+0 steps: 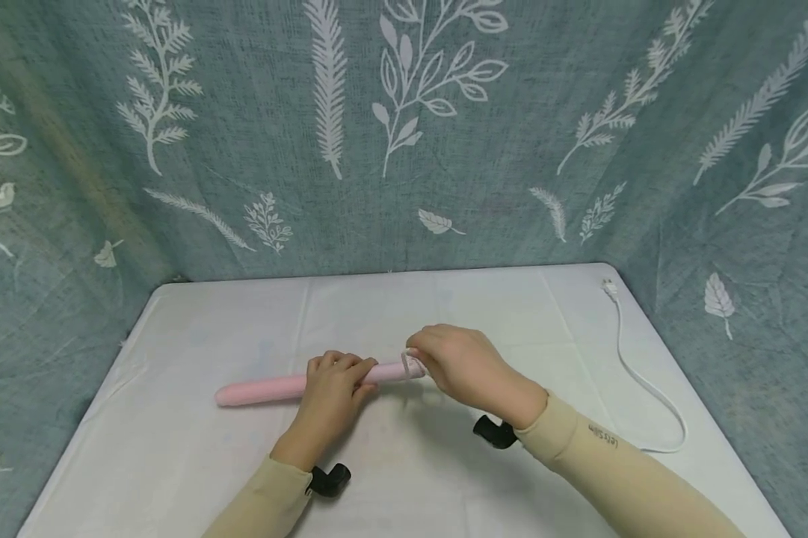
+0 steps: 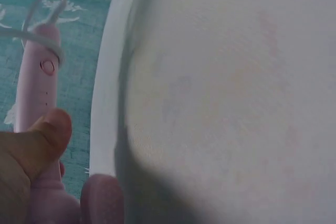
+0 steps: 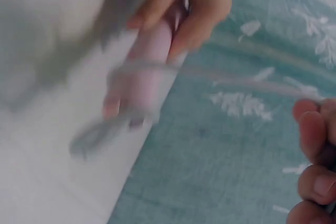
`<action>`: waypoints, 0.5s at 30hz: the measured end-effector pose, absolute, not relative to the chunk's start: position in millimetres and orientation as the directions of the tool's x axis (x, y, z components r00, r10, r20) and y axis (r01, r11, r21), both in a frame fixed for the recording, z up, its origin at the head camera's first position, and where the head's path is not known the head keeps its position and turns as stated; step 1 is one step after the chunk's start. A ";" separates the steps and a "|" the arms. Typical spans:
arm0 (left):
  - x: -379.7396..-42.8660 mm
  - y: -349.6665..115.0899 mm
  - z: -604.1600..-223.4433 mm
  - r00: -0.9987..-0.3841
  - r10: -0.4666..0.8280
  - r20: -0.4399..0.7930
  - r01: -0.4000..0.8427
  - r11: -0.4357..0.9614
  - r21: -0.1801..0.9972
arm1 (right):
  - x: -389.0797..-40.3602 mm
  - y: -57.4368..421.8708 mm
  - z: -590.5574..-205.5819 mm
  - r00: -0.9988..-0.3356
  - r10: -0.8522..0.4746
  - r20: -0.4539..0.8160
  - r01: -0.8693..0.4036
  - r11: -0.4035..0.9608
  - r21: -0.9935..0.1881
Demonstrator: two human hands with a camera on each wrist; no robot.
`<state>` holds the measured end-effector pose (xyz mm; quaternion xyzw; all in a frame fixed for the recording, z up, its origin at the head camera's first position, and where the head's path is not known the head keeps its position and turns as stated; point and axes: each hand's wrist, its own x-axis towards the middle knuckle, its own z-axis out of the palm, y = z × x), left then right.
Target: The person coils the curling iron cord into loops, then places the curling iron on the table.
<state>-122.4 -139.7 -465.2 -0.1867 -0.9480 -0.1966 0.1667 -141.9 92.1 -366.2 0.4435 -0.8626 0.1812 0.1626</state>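
A long pink curling iron [image 1: 262, 390] lies crosswise before me, its rounded barrel end to the left. My left hand [image 1: 330, 392] grips it around the handle, with the thumb [image 2: 50, 132] along the side below a round button [image 2: 47, 67]. At the handle's right end, a pale cord [image 2: 44, 41] loops around it. My right hand [image 1: 467, 366] pinches this cord, and the right wrist view shows a stretch of cord [image 3: 247, 83] running taut from the handle to the fingers. The handle end is blurred in that view.
The white-covered table [image 1: 208, 471] is backed by a green leaf-patterned cloth [image 1: 350, 217]. On the right, a white cord [image 1: 652, 388] curves across the tabletop to a plug [image 1: 608, 287] near the far corner. Each wrist carries a black camera mount [image 1: 330, 480].
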 end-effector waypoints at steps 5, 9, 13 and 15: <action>-115.5 -142.2 -464.9 -0.829 0.387 0.403 0.512 0.815 0.273 | -159.1 100.3 -366.5 -0.546 -0.680 0.489 -0.827 0.530 -0.186; -110.4 -144.1 -463.6 -0.798 0.431 0.420 0.562 0.784 0.263 | -169.7 105.8 -368.4 -0.575 -0.651 0.496 -0.810 0.538 -0.233; -106.9 -145.4 -461.5 -0.769 0.457 0.447 0.601 0.754 0.264 | -177.8 110.0 -372.6 -0.631 -0.622 0.464 -0.774 0.548 -0.318; -105.3 -145.7 -460.7 -0.751 0.469 0.465 0.621 0.741 0.256 | -181.2 111.6 -376.6 -0.666 -0.603 0.438 -0.745 0.552 -0.374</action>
